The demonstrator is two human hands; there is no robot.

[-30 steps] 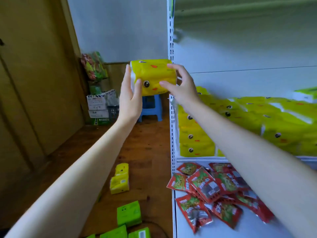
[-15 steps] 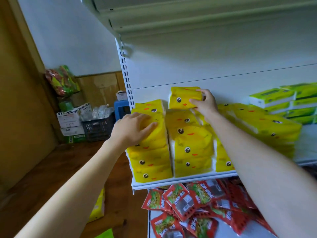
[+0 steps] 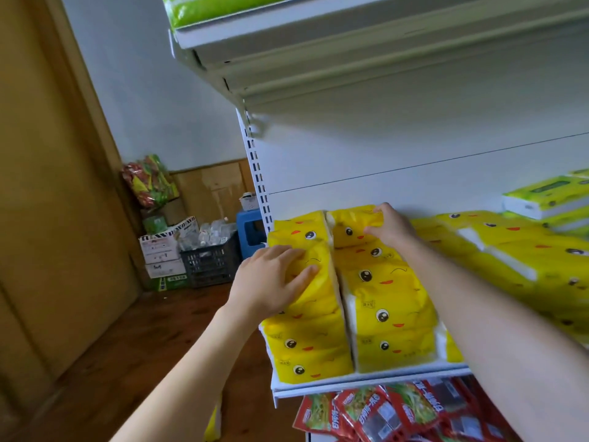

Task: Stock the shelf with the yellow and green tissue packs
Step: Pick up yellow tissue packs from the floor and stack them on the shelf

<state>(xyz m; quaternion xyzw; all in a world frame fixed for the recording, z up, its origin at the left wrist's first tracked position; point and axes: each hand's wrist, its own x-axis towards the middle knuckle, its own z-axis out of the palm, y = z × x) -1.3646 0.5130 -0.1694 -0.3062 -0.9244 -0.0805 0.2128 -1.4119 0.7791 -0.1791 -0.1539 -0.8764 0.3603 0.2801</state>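
- The left hand (image 3: 271,279) lies flat against the front of the left stack (image 3: 306,342) of yellow tissue packs, fingers straight and spread a little, pressing on it and holding nothing.
- The right hand (image 3: 393,226) grips the top yellow pack (image 3: 350,226), fingers curled over its upper edge and thumb on its front face.
- That pack sits on top of the right stack (image 3: 389,314), touching the top of the left stack beside it and close to the white back panel.
- Both stacks stand on the white shelf (image 3: 366,383) at its left end, fronts near the shelf's lip (each wrapper shows a small cartoon face).
- More yellow packs (image 3: 510,250) lie tumbled further right on the same shelf, with green packs (image 3: 548,194) piled behind them at the far right.
- Red snack bags (image 3: 382,413) lie on the level below.
- The upper shelf (image 3: 287,36) carries a green pack (image 3: 216,8) at its left end.
- On the wooden floor (image 3: 143,346) by the far wall stand cardboard boxes (image 3: 165,250), a black crate (image 3: 210,263) and a blue stool (image 3: 250,231).
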